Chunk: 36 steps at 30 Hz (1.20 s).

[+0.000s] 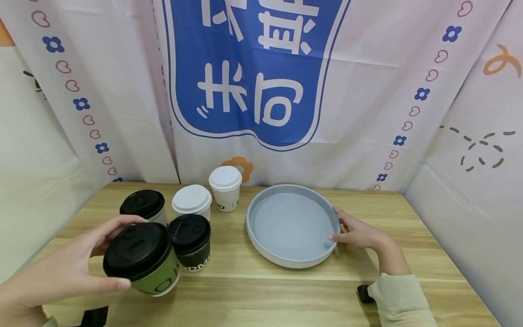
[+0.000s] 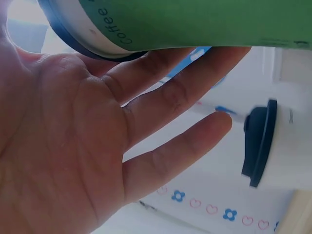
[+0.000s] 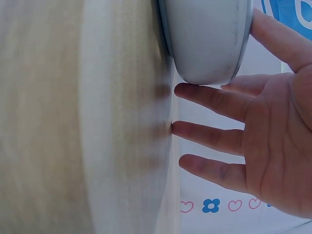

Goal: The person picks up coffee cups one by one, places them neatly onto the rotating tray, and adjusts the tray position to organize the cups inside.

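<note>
In the head view my left hand (image 1: 77,261) holds a green cup (image 1: 157,277) with a black lid, thumb at the front, fingers behind. The left wrist view shows the cup (image 2: 209,24) hiding some fingers of the hand (image 2: 97,122). My right hand (image 1: 365,234) grips the right rim of a round grey plate (image 1: 292,222), thumb over the edge. From the right wrist, the hand (image 3: 253,122) has several fingers below and behind the plate's side (image 3: 207,44).
Beside the green cup stand a black cup (image 1: 192,247) and a black-lidded cup (image 1: 143,204). Two white-lidded cups, one nearer (image 1: 192,200) and one farther back (image 1: 226,186), stand left of the plate. A printed cloth (image 1: 359,113) hangs behind the wooden table (image 1: 261,299).
</note>
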Motion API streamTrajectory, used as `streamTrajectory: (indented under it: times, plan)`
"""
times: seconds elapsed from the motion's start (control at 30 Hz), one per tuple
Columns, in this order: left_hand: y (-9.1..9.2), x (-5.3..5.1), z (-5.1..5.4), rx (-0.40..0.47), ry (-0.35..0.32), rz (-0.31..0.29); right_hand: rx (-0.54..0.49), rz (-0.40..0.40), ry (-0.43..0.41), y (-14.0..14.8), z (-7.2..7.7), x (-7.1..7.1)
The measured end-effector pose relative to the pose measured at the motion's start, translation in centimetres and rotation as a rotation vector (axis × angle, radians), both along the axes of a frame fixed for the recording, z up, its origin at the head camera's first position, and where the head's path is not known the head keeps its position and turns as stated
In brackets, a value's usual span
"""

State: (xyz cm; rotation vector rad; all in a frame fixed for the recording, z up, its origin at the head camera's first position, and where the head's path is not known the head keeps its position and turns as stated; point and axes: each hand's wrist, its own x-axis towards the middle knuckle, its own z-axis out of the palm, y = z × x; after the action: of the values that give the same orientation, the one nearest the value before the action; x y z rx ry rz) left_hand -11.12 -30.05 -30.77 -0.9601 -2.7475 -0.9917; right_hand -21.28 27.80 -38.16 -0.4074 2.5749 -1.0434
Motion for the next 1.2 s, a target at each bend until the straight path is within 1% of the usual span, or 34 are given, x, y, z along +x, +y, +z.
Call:
streamTrajectory:
  times: [0.23,0.37,0.4,0.47,0.63,0.73,0.87,0.97,1.0,1.1,1.2]
  plan:
    - [2.5,0.5,1.5,0.0,0.001,-0.058,0.001,0.005,0.009,0.0,0.2,0.0]
    - [3.8,0.3,2.0,0.006,0.014,-0.108,-0.007,0.003,0.0,-0.1,0.2,0.0]
    - [4.1,0.3,2.1,0.004,0.01,-0.11,-0.01,0.003,-0.003,-0.1,0.2,0.0]
    - [4.7,0.1,2.3,0.006,-0.004,-0.137,-0.016,0.002,-0.009,0.0,0.2,0.0]
    - [6.1,-0.5,2.4,0.022,-0.045,-0.189,-0.023,-0.001,-0.019,0.1,0.1,0.0]
    - [6.8,-1.0,2.4,0.047,-0.065,-0.199,-0.016,-0.005,-0.019,0.1,0.0,0.0]
    - [8.0,-1.7,2.4,0.085,-0.066,-0.231,-0.01,-0.019,-0.022,0.1,0.0,0.0]
    - [8.9,-2.3,2.3,0.11,-0.042,-0.262,-0.009,-0.016,-0.017,0.2,0.0,0.0]
    - [9.2,-2.5,2.3,0.12,-0.043,-0.271,-0.009,-0.013,-0.015,0.2,0.0,0.0]
    - [10.1,-3.1,2.1,0.144,-0.058,-0.277,-0.01,-0.007,-0.012,0.2,0.0,-0.1]
    - [11.0,-3.6,1.9,0.15,-0.081,-0.267,-0.011,-0.009,-0.017,0.1,0.1,0.0]
